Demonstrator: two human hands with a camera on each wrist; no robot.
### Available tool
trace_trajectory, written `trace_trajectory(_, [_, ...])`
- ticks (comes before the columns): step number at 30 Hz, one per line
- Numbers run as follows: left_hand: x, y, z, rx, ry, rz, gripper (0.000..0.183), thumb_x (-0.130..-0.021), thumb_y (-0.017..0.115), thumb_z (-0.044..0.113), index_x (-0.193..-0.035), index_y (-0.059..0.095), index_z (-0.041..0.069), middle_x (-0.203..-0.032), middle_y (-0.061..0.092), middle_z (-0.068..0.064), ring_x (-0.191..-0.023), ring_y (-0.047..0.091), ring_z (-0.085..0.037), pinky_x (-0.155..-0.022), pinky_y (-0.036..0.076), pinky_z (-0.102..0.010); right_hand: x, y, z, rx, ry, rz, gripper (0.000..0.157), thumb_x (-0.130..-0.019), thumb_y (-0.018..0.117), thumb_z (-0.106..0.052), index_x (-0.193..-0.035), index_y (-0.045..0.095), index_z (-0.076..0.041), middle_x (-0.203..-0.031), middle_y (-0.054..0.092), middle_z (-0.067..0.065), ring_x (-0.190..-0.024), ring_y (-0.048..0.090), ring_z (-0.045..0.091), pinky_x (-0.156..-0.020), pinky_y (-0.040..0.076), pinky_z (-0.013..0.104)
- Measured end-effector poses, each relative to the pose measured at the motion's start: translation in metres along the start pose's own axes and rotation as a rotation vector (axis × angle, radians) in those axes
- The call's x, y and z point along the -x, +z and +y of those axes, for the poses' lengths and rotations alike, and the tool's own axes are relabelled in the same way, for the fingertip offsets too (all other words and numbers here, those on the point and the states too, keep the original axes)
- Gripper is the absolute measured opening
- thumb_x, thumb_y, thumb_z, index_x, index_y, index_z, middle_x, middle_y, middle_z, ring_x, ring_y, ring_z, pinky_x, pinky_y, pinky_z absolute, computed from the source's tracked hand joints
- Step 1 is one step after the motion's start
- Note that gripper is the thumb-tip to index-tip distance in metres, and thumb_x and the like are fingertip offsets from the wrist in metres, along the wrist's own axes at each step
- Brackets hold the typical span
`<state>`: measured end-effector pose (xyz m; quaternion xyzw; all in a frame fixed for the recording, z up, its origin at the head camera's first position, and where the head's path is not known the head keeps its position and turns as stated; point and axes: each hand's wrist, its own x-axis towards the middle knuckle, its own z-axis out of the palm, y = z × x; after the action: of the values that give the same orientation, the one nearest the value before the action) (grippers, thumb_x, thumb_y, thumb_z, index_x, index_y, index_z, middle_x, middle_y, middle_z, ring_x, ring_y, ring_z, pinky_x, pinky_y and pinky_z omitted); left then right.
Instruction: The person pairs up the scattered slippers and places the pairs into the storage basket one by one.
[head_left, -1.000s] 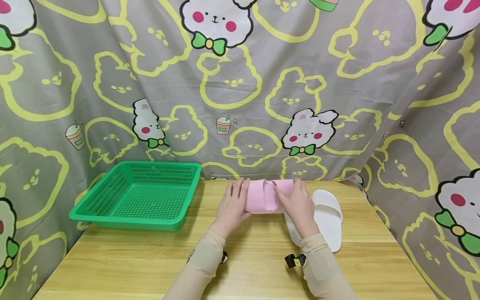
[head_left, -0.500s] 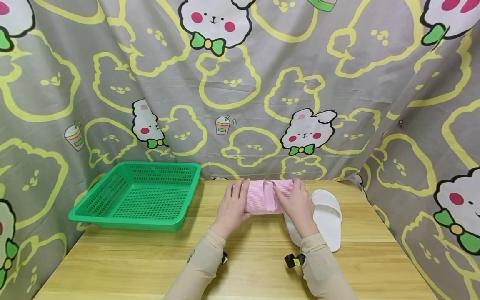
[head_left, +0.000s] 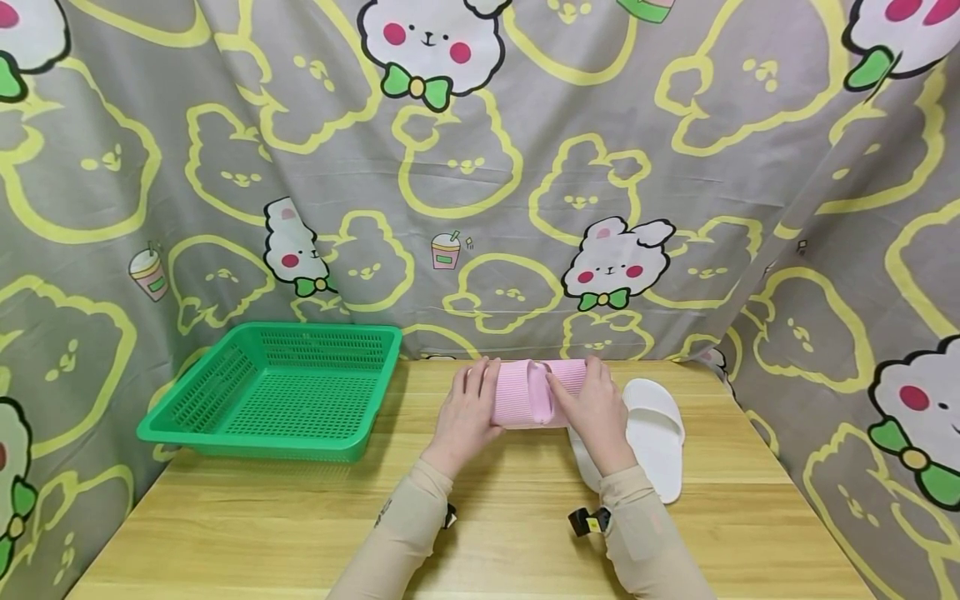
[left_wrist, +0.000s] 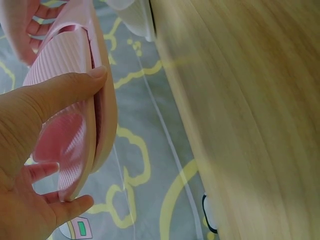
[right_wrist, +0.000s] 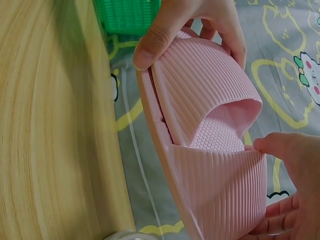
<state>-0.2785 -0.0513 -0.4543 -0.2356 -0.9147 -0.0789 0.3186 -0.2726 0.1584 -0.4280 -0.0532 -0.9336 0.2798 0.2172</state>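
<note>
Nearest, two beige sleeves (head_left: 401,525) reach in well to the right of the green basket (head_left: 247,445), and a small black device (head_left: 588,522) shows at each wrist. The left hand (head_left: 467,412), on the side toward the basket, grasps one end of a pair of pink slippers (head_left: 513,396); its thumb lies across the two sole edges, and its fingers wrap the opposite side. The right hand (head_left: 597,417), on the side away from the basket, grips the other end, with its thumb at the rim of a ribbed strap (right_wrist: 220,185). The pink slippers are pressed together, held up to the right of the basket and well apart from it, above the wooden desk (head_left: 517,550). Farther from the basket than either hand, a white slipper (head_left: 656,458) lies sole down; a second one (head_left: 585,467) shows only in part, under the right hand. The basket sits on the desk, its walls and floor perforated. Behind the basket, and to both sides of it, hangs a gray curtain (head_left: 465,187) printed with yellow outlines and white rabbits (head_left: 609,254).
</note>
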Motion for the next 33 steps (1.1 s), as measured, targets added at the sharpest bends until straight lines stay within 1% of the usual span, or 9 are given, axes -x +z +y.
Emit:
trace_trajectory(17, [0.0006, 0.0031, -0.0006, -0.013, 0.023, 0.047, 0.114, -0.052, 0.094, 0.037, -0.145, 0.037, 0.002, -0.140, 0.048, -0.017, -0.119, 0.050, -0.036, -0.098, 0.052, -0.042, 0.0006, 0.0014, -0.0009, 0.000, -0.018, 0.006, 0.078, -0.084, 0.065, -0.056, -0.131, 0.045, 0.003, -0.125, 0.056, 0.028, -0.106, 0.060, 0.049, -0.080, 0.051, 0.059])
trace_trajectory(24, [0.0003, 0.0019, 0.0007, -0.015, 0.010, 0.018, 0.112, -0.055, 0.093, 0.036, -0.146, 0.037, 0.002, -0.142, 0.047, -0.016, -0.119, 0.050, -0.035, -0.098, 0.052, -0.041, 0.0012, 0.0008, -0.0022, 0.001, -0.020, 0.002, 0.077, -0.084, 0.065, -0.055, -0.129, 0.045, 0.004, -0.123, 0.057, 0.028, -0.105, 0.060, 0.049, -0.080, 0.052, 0.059])
trace_trajectory(33, [0.0005, 0.0032, 0.0008, -0.018, 0.007, 0.017, 0.112, -0.055, 0.093, 0.036, -0.145, 0.037, 0.001, -0.142, 0.047, -0.017, -0.119, 0.050, -0.036, -0.097, 0.052, -0.042, 0.0027, -0.0011, -0.0055, -0.006, -0.021, -0.001, 0.077, -0.084, 0.065, -0.055, -0.129, 0.045, 0.003, -0.123, 0.057, 0.028, -0.105, 0.060, 0.049, -0.078, 0.052, 0.059])
